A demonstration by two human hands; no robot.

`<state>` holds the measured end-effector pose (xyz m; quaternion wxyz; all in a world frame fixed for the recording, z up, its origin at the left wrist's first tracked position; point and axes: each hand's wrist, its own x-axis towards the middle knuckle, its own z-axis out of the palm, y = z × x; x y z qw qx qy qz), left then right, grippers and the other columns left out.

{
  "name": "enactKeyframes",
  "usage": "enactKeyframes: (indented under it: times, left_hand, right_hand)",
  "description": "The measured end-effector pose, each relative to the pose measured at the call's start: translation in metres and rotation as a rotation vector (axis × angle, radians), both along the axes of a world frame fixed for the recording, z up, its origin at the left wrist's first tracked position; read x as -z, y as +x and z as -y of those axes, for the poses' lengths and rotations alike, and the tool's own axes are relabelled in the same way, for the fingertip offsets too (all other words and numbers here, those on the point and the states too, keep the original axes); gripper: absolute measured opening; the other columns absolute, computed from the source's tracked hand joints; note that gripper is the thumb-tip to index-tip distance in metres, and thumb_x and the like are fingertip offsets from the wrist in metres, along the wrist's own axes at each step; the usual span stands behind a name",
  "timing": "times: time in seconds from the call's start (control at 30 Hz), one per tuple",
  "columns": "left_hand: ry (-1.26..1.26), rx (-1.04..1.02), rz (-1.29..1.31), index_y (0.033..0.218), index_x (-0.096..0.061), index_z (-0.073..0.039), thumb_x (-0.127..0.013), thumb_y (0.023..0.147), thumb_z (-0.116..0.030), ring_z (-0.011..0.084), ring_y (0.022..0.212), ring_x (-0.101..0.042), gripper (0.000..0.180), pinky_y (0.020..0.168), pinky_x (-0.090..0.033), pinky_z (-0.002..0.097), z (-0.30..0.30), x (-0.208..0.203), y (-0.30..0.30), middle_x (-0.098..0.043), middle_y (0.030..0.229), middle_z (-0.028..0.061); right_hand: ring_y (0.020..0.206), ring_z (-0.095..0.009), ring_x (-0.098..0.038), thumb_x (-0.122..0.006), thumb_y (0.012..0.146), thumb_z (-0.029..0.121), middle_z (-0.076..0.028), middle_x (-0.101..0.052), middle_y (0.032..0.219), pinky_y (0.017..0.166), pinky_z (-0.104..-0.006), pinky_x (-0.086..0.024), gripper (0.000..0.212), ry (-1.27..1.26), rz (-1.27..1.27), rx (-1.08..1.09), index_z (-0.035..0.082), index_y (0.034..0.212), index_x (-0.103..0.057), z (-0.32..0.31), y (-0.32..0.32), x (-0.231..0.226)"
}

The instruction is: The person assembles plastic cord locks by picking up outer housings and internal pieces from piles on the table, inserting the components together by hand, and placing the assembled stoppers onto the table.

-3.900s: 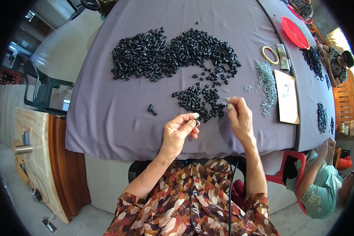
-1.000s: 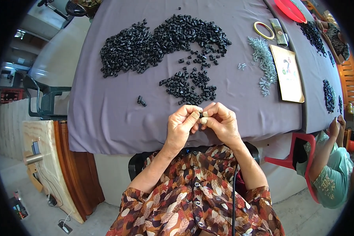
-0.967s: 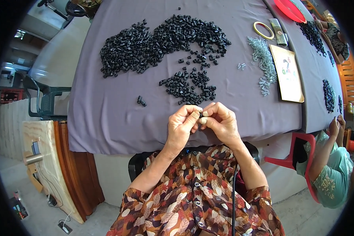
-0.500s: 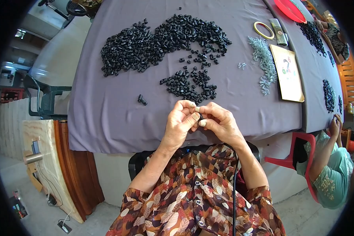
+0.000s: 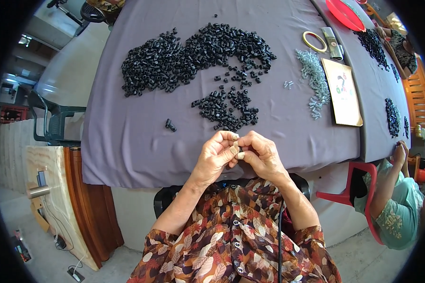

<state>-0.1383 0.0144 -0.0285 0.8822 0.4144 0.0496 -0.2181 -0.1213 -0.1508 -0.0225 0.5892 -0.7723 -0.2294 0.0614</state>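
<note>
Black part (image 5: 241, 149) pinched by left hand (image 5: 213, 158) and right hand (image 5: 264, 156); finished-looking pieces (image 5: 170, 125) lay at ten o'clock, loose-looking pile (image 5: 217, 109) at twelve.

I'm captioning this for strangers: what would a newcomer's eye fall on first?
Probably the large heap of small black parts, spread across the upper middle of the purplish-grey cloth, with a smaller cluster below it. Next, the left hand and right hand meet at the table's near edge, fingertips around a small black piece. The bright red basin stands out at upper right.
</note>
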Motion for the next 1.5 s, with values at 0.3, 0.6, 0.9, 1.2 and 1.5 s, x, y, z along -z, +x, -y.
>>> enactKeyframes:
  times: [0.3, 0.6, 0.9, 1.2, 1.5]
  left_hand:
    - [0.043, -0.022, -0.031, 0.101, -0.051, -0.003, -0.051, 0.09, -0.004, 0.0065, 0.06, -0.05, 0.011, 0.053, -0.041, 0.0182, -0.009, -0.001, -0.001, -0.057, 0.079, 0.0031]
    - [-0.046, -0.053, -0.065, 0.102, -0.052, -0.002, -0.051, 0.09, -0.004, 0.0071, 0.061, -0.052, 0.012, 0.053, -0.042, 0.018, -0.009, 0.001, -0.002, -0.058, 0.08, 0.0036]
    - [-0.003, -0.056, -0.058, 0.1, -0.051, -0.003, -0.054, 0.088, -0.003, 0.0057, 0.061, -0.051, 0.012, 0.052, -0.039, 0.0168, -0.007, -0.004, 0.001, -0.058, 0.082, 0.0027]
    - [-0.094, -0.054, -0.022, 0.104, -0.051, -0.002, -0.053, 0.091, -0.011, 0.0071, 0.062, -0.052, 0.016, 0.054, -0.042, 0.0195, -0.003, 0.003, 0.001, -0.059, 0.082, 0.0031]
    - [0.072, -0.015, -0.027, 0.098, -0.05, -0.003, -0.06, 0.081, 0.001, 0.0025, 0.062, -0.05, 0.02, 0.049, -0.036, 0.0142, -0.016, -0.009, 0.002, -0.056, 0.08, 0.0021]
  right_hand:
    - [0.069, -0.014, -0.056, -0.063, 0.074, -0.003, -0.007, -0.055, 0.079, 0.062, -0.0267, -0.047, 0.024, 0.098, -0.104, 0.046, -0.001, 0.097, -0.057, -0.011, -0.008, 0.003]
    - [0.069, -0.007, -0.05, -0.064, 0.074, -0.005, -0.002, -0.051, 0.079, 0.061, -0.0196, -0.043, 0.026, 0.255, -0.199, 0.048, -0.001, 0.099, -0.058, -0.012, -0.006, 0.011]
    - [0.064, -0.006, -0.044, -0.069, 0.072, 0.0, 0.0, -0.05, 0.081, 0.056, -0.02, -0.039, 0.026, 0.16, -0.165, 0.06, 0.001, 0.097, -0.059, -0.013, -0.006, 0.013]
    - [0.079, -0.012, -0.059, -0.066, 0.078, -0.002, -0.004, -0.05, 0.088, 0.071, -0.0246, -0.05, 0.016, 0.508, -0.345, -0.007, -0.002, 0.091, -0.057, -0.007, -0.005, 0.011]
    - [0.064, -0.014, -0.052, -0.065, 0.071, -0.005, -0.006, -0.052, 0.079, 0.058, -0.0243, -0.045, 0.03, 0.061, 0.006, 0.02, 0.001, 0.1, -0.059, -0.016, -0.007, 0.002]
